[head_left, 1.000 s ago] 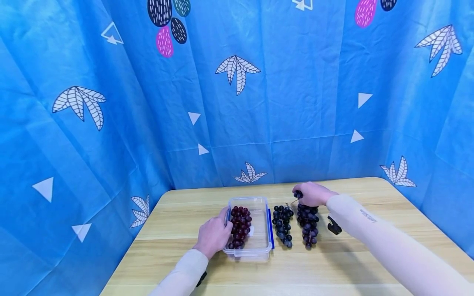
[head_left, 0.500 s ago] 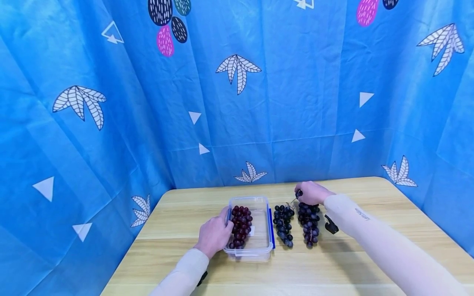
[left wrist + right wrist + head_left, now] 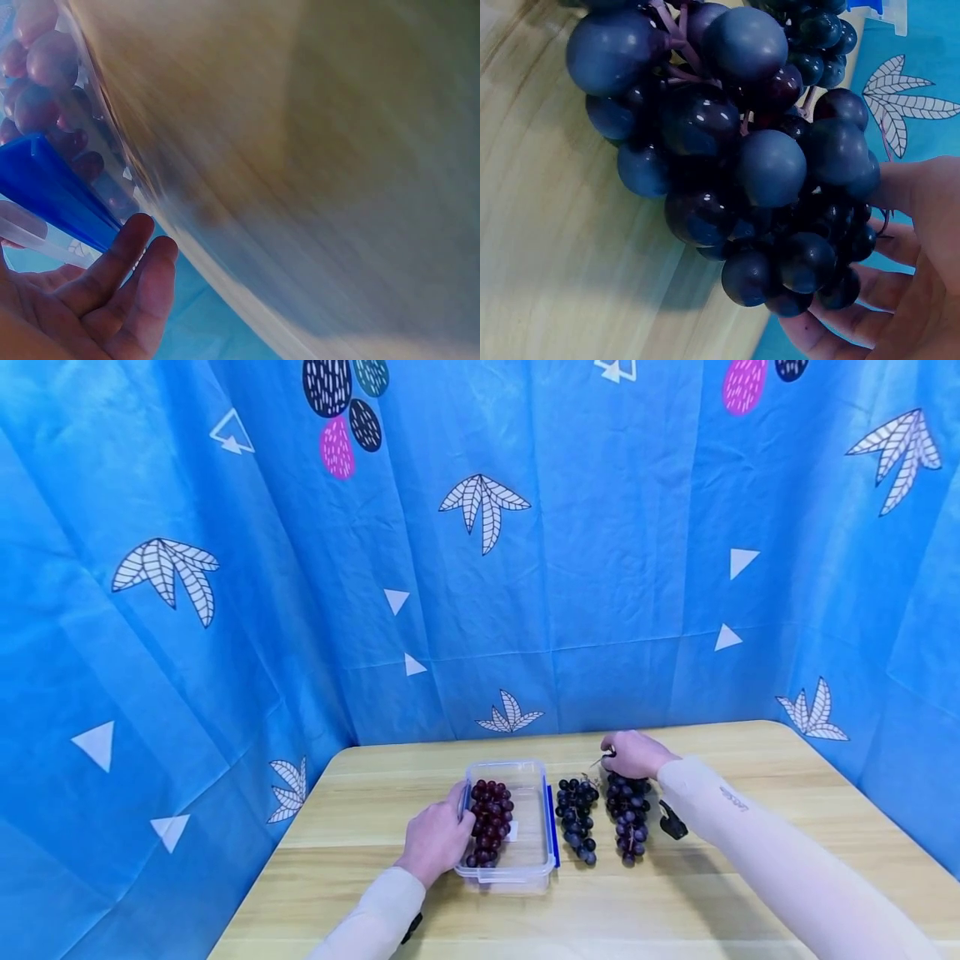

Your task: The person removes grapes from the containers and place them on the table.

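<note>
In the head view, a clear lidless plastic container (image 3: 529,827) holds a bunch of red grapes (image 3: 491,818) along its left side. My left hand (image 3: 437,838) grips the container's left wall by the blue clip (image 3: 56,187); in the left wrist view, its fingers bend beside that clip. A bunch of black grapes (image 3: 576,820) lies just right of the container. Farther right is a dark purple bunch of grapes (image 3: 628,818); my right hand (image 3: 636,755) holds its far, stem end. Thumb and fingers surround that end in the right wrist view.
Everything lies on a light wooden table (image 3: 360,827). A blue patterned curtain (image 3: 600,568) hangs behind the table and on both sides. A second blue clip (image 3: 553,827) runs along the container's right side, close to the black grapes.
The dark grapes that showed at my right fingertips have mostly gone from sight, and that hand has shifted slightly. My left hand keeps its place on the container.
</note>
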A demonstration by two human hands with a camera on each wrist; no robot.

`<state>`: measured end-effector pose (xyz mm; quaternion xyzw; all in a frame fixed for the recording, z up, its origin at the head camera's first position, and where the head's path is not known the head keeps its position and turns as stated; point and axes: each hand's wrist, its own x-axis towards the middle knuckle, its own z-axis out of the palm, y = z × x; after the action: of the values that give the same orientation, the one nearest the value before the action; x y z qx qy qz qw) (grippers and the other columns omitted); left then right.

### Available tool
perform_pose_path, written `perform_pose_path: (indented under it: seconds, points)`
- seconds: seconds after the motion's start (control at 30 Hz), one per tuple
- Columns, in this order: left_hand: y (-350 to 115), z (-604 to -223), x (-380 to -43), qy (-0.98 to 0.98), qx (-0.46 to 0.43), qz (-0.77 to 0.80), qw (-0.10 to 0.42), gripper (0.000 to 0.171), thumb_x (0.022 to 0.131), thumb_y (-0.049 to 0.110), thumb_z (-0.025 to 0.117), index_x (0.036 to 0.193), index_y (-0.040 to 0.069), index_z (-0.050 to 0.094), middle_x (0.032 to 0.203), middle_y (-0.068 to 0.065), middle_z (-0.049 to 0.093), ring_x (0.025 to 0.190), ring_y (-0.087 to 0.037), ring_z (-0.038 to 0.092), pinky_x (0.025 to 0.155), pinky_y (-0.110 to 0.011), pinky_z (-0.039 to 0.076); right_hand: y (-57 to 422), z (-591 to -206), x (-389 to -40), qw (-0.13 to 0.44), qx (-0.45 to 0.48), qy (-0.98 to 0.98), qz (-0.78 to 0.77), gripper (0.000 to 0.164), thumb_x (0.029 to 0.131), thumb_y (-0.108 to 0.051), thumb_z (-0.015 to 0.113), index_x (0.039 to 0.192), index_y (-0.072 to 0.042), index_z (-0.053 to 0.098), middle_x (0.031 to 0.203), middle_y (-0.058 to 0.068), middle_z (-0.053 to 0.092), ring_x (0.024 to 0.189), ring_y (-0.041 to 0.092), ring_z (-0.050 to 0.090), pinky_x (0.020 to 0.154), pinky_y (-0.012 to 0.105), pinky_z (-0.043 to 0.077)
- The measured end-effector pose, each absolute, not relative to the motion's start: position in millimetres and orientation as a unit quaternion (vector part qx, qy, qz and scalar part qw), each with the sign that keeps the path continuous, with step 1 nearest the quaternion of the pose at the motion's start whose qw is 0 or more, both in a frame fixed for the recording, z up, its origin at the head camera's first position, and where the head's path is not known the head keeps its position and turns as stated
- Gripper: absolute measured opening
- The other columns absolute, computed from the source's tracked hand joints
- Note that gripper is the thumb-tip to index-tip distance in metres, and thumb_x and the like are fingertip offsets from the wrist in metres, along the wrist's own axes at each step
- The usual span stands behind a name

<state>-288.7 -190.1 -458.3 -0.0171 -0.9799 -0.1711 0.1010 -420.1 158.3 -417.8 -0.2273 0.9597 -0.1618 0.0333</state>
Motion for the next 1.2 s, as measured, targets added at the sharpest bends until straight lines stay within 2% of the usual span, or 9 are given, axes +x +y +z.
perform_pose_path:
  seconds: [0.27, 0.5, 0.57, 0.63, 0.7, 0.77, 0.87, 1.03, 1.2]
  points:
    - [-189.0, -458.3, -289.6, -0.979, -0.017, -0.172, 0.104, 0.058, 0.098, 0.035, 0.050, 0.153, 0.017, 0.043, 0.091, -0.010, 0.071, 0.075, -0.022, 0.064, 0.071, -0.044, 0.056, 164.7, -416.7, -407.9, 0.026, -0.206, 0.960, -0.189, 0.067, 0.098, -0.037, 0.061, 0.144, 0.008, 0.046, 0.143, 0.031, 0.051, 0.131, 0.049, 0.050, 0.109, 0.060, 0.040]
    - [-188.8, -457.7, -289.3, -0.979, -0.021, -0.174, 0.107, 0.057, 0.098, 0.035, 0.051, 0.152, 0.017, 0.044, 0.090, -0.009, 0.071, 0.073, -0.020, 0.063, 0.069, -0.043, 0.055, 174.1, -415.6, -393.3, 0.055, -0.187, 0.958, -0.211, 0.081, 0.098, -0.049, 0.059, 0.147, 0.012, 0.037, 0.145, 0.036, 0.046, 0.130, 0.052, 0.049, 0.108, 0.062, 0.040]
    - [-188.8, -457.0, -288.8, -0.979, -0.023, -0.174, 0.107, 0.057, 0.098, 0.035, 0.051, 0.152, 0.017, 0.044, 0.087, -0.009, 0.070, 0.072, -0.020, 0.062, 0.068, -0.043, 0.055, 177.1, -416.8, -389.6, 0.068, -0.178, 0.957, -0.218, 0.084, 0.097, -0.050, 0.059, 0.149, 0.012, 0.035, 0.143, 0.036, 0.047, 0.114, 0.047, 0.061, 0.100, 0.059, 0.047]
    - [-188.8, -456.5, -288.7, -0.979, -0.024, -0.174, 0.108, 0.057, 0.098, 0.034, 0.051, 0.152, 0.016, 0.044, 0.086, -0.008, 0.069, 0.071, -0.019, 0.062, 0.066, -0.042, 0.055, 180.0, -417.8, -386.1, 0.088, -0.160, 0.956, -0.230, 0.089, 0.096, -0.054, 0.059, 0.151, 0.010, 0.031, 0.143, 0.035, 0.048, 0.085, 0.035, 0.068, 0.085, 0.055, 0.056]
    - [-189.1, -456.5, -288.8, -0.979, -0.024, -0.173, 0.107, 0.057, 0.098, 0.033, 0.052, 0.152, 0.016, 0.044, 0.085, -0.008, 0.069, 0.070, -0.019, 0.061, 0.066, -0.042, 0.054, 182.2, -418.3, -382.9, 0.113, -0.137, 0.953, -0.247, 0.097, 0.093, -0.059, 0.060, 0.154, 0.008, 0.026, 0.144, 0.036, 0.046, 0.065, 0.024, 0.062, 0.068, 0.048, 0.059]
    - [-189.5, -456.7, -289.0, -0.979, -0.023, -0.173, 0.106, 0.057, 0.098, 0.032, 0.052, 0.152, 0.016, 0.043, 0.085, -0.008, 0.069, 0.069, -0.019, 0.060, 0.065, -0.042, 0.054, 183.1, -418.5, -379.7, 0.137, -0.115, 0.947, -0.267, 0.104, 0.091, -0.063, 0.061, 0.156, 0.006, 0.020, 0.145, 0.037, 0.043, 0.054, 0.018, 0.054, 0.057, 0.043, 0.058]
    - [-190.1, -457.5, -288.8, -0.979, -0.020, -0.174, 0.103, 0.058, 0.098, 0.033, 0.051, 0.152, 0.016, 0.043, 0.086, -0.009, 0.069, 0.069, -0.018, 0.060, 0.066, -0.042, 0.054, 183.0, -419.1, -376.7, 0.162, -0.098, 0.939, -0.286, 0.110, 0.089, -0.066, 0.061, 0.157, 0.006, 0.013, 0.136, 0.036, 0.049, 0.055, 0.016, 0.052, 0.059, 0.040, 0.059]
    - [-190.6, -458.8, -287.5, -0.979, -0.019, -0.175, 0.107, 0.058, 0.097, 0.034, 0.051, 0.152, 0.016, 0.044, 0.089, -0.010, 0.071, 0.072, -0.020, 0.062, 0.068, -0.043, 0.055, 181.7, -421.0, -374.4, 0.181, -0.082, 0.929, -0.313, 0.112, 0.089, -0.063, 0.063, 0.157, 0.008, 0.010, 0.110, 0.022, 0.059, 0.058, 0.020, 0.054, 0.063, 0.043, 0.059]
    - [-190.5, -459.5, -287.6, -0.978, -0.021, -0.174, 0.109, 0.057, 0.098, 0.034, 0.051, 0.152, 0.015, 0.044, 0.088, -0.011, 0.071, 0.071, -0.020, 0.062, 0.067, -0.043, 0.055, 180.1, -425.1, -375.2, 0.164, -0.075, 0.927, -0.328, 0.109, 0.090, -0.057, 0.067, 0.153, 0.013, 0.013, 0.134, 0.038, 0.048, 0.074, 0.032, 0.064, 0.064, 0.043, 0.060]
